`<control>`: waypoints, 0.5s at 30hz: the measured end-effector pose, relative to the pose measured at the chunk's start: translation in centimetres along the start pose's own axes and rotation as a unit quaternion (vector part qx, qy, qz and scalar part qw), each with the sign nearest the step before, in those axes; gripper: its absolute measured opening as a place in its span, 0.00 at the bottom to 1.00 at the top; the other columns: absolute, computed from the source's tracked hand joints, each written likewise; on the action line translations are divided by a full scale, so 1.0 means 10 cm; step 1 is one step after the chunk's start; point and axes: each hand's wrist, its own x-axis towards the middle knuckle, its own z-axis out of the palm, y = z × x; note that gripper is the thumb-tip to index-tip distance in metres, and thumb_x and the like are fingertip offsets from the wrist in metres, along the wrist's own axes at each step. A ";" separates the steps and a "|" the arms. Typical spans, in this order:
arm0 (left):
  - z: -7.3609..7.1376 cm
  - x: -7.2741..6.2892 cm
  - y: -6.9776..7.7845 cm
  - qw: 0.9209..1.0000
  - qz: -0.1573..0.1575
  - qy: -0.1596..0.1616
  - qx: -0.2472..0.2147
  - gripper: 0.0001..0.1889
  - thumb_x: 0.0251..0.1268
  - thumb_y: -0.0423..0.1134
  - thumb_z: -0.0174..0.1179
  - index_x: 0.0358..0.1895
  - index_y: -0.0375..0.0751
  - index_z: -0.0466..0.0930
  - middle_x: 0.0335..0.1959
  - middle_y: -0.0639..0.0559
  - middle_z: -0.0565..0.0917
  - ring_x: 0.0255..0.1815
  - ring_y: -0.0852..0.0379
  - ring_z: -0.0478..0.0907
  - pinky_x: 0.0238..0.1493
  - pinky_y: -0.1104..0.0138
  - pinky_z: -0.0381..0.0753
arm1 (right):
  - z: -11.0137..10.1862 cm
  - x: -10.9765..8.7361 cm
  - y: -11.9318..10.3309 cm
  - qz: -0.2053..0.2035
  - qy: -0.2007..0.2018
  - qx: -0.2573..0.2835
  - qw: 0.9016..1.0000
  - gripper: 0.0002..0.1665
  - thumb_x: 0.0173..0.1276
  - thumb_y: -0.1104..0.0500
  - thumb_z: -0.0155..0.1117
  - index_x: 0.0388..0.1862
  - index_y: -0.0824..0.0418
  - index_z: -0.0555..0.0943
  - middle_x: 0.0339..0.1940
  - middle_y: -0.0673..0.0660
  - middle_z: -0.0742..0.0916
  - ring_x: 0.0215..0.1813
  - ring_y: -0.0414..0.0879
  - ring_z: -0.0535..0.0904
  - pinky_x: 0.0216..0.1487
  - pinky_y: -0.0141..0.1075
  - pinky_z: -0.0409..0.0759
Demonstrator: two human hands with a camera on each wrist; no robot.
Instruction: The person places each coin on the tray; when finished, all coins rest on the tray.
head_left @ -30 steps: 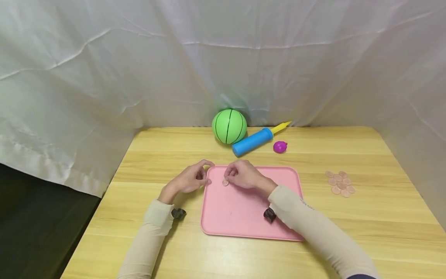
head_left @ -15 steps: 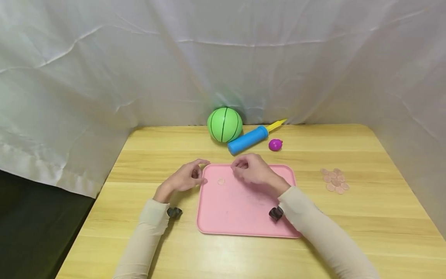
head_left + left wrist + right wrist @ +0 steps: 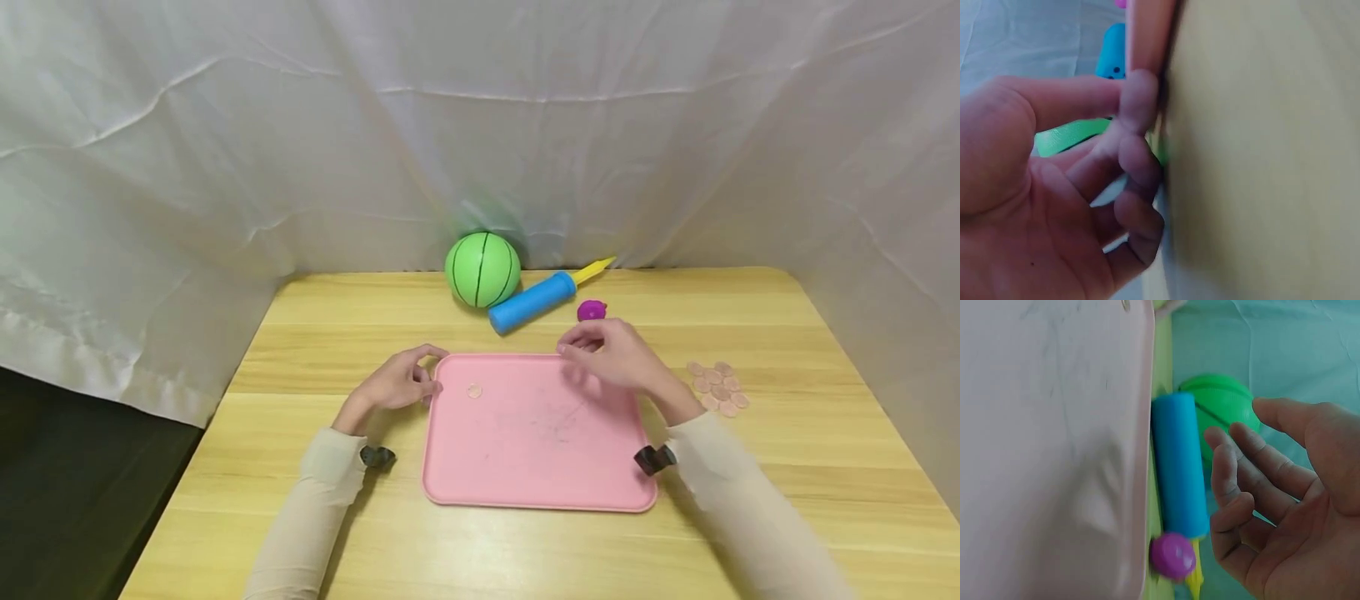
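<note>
A single copper-coloured coin (image 3: 474,391) lies flat near the far left corner of the pink tray (image 3: 525,467). My left hand (image 3: 396,379) rests at that corner, its thumb touching the left rim and its fingers bent beside the edge. In the left wrist view, the thumb tip (image 3: 1139,103) meets the tray's rim, and other fingertips come down by the wooden surface. My right hand (image 3: 618,357) hovers above the tray's far right corner, fingers loosely bent. The right wrist view shows a gap between thumb and fingers, with nothing held. Several more coins (image 3: 718,389) lie clustered right of the tray.
Behind the tray sit a green ball (image 3: 482,269) with black lines, a blue hand pump (image 3: 532,302) with a yellow nozzle, and a small purple balloon-like object (image 3: 591,310). A pale curtain (image 3: 480,150) hangs behind the wooden table (image 3: 795,483).
My right hand has let go of the coin on the tray and moved right, to the far right corner. My left hand stays at the tray's corner.
</note>
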 end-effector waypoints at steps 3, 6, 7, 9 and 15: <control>0.01 0.01 0.03 1.000 -0.007 -0.001 -0.009 0.29 0.77 0.28 0.63 0.77 0.32 0.71 0.24 0.47 0.85 0.24 0.56 0.78 0.31 0.70 0.75 | -0.10 -0.09 0.12 0.017 0.012 -0.009 1.000 0.14 0.79 0.53 0.72 0.54 0.60 0.91 0.46 0.58 0.94 0.45 0.48 0.85 0.51 0.35 0.82; 0.03 0.02 0.07 1.000 -0.013 0.005 -0.014 0.28 0.76 0.28 0.62 0.77 0.32 0.71 0.23 0.47 0.86 0.23 0.56 0.77 0.30 0.70 0.74 | -0.18 -0.17 0.22 0.024 0.022 -0.019 0.999 0.15 0.80 0.52 0.70 0.55 0.61 0.91 0.46 0.58 0.94 0.46 0.48 0.85 0.49 0.34 0.82; 0.03 0.02 0.08 1.000 -0.014 0.010 -0.013 0.28 0.76 0.28 0.62 0.77 0.32 0.72 0.23 0.46 0.86 0.23 0.56 0.77 0.30 0.70 0.73 | -0.21 -0.20 0.26 0.028 0.024 -0.020 0.999 0.16 0.80 0.51 0.70 0.56 0.61 0.90 0.45 0.59 0.93 0.45 0.48 0.85 0.48 0.33 0.83; 0.05 0.03 0.10 1.000 -0.014 0.018 -0.013 0.28 0.76 0.28 0.62 0.76 0.32 0.72 0.23 0.45 0.85 0.22 0.56 0.77 0.29 0.70 0.73 | -0.27 -0.25 0.31 0.040 0.027 -0.017 0.999 0.18 0.81 0.50 0.69 0.57 0.61 0.90 0.45 0.60 0.93 0.45 0.49 0.86 0.46 0.32 0.83; 0.10 0.05 0.08 0.999 -0.015 0.026 -0.022 0.28 0.77 0.27 0.61 0.77 0.34 0.71 0.23 0.43 0.84 0.21 0.60 0.72 0.27 0.71 0.69 | -0.49 -0.43 0.47 0.072 0.041 -0.004 0.997 0.24 0.84 0.45 0.65 0.63 0.62 0.87 0.53 0.64 0.93 0.50 0.48 0.87 0.47 0.33 0.85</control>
